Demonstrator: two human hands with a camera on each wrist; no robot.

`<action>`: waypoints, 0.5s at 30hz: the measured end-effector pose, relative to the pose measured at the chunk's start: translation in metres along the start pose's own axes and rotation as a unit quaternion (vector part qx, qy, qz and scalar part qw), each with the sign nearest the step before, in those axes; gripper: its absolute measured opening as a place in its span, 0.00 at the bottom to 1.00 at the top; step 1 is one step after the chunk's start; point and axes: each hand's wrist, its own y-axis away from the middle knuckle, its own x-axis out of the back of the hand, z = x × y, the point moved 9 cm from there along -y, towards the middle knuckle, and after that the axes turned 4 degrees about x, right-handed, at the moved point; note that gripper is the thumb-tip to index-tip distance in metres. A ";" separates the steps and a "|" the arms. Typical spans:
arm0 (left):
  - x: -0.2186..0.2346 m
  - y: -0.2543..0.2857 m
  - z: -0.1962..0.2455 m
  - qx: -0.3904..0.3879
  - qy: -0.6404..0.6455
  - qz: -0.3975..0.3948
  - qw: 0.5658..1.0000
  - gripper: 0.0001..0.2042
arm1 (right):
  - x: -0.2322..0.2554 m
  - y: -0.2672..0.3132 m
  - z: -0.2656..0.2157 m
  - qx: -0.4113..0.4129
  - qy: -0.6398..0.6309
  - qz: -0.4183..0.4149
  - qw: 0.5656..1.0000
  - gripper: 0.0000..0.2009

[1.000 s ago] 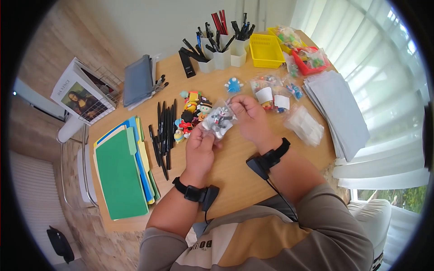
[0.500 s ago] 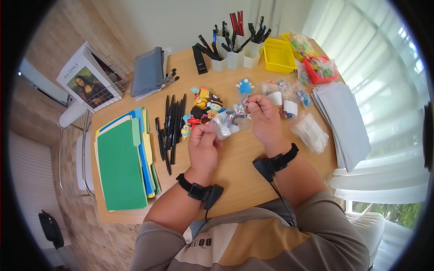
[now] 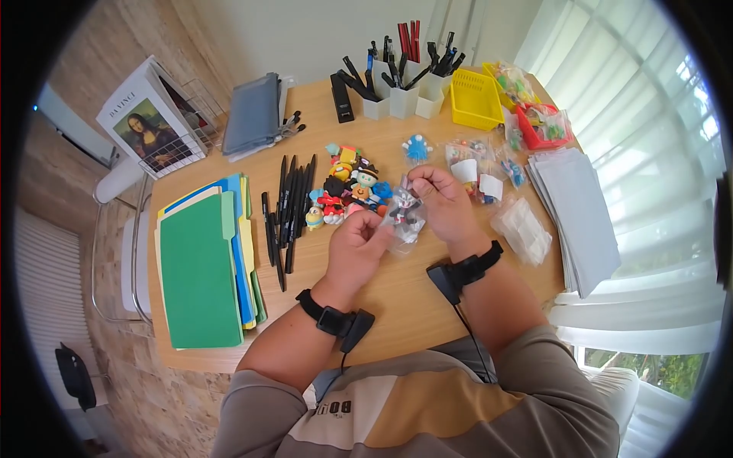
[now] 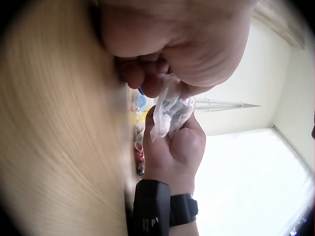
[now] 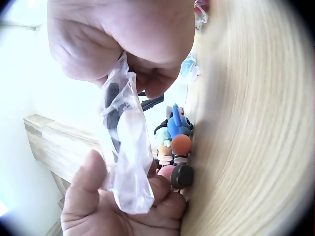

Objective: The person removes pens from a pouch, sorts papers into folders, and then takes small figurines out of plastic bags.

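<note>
Figurine (image 3: 406, 214), dark and white, inside clear plastic bag (image 3: 398, 243), held above table (image 3: 401, 301) between both hands. Right hand (image 3: 445, 204) pinches bag's upper end; left hand (image 3: 357, 248) grips lower part, thumb against fingers. Loose toys (image 3: 355, 185) piled just beyond left hand, black pens (image 3: 292, 200) beside pile.

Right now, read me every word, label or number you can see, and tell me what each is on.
"DA VINCI": white-covered book with a painted portrait.
"BO", later letters unclear: brown, cream and tan cloth shirt.
Too small or blurred to read: pale marks on the black plastic right-wrist device and the black oblong box.
</note>
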 end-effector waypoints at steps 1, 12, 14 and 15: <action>0.011 0.000 -0.006 0.009 -0.050 0.018 0.999 0.04 | 0.002 -0.001 -0.002 0.012 0.008 0.009 1.000 0.05; 0.010 0.006 -0.006 0.026 -0.028 -0.037 0.999 0.06 | 0.062 0.006 -0.012 0.056 0.035 0.299 0.952 0.06; -0.018 0.016 -0.005 0.033 -0.108 -0.192 0.975 0.07 | 0.064 0.007 -0.018 0.070 0.019 0.319 0.945 0.06; -0.017 0.016 -0.007 0.033 -0.107 -0.191 0.975 0.07 | 0.056 0.000 -0.012 0.026 0.016 0.256 0.966 0.06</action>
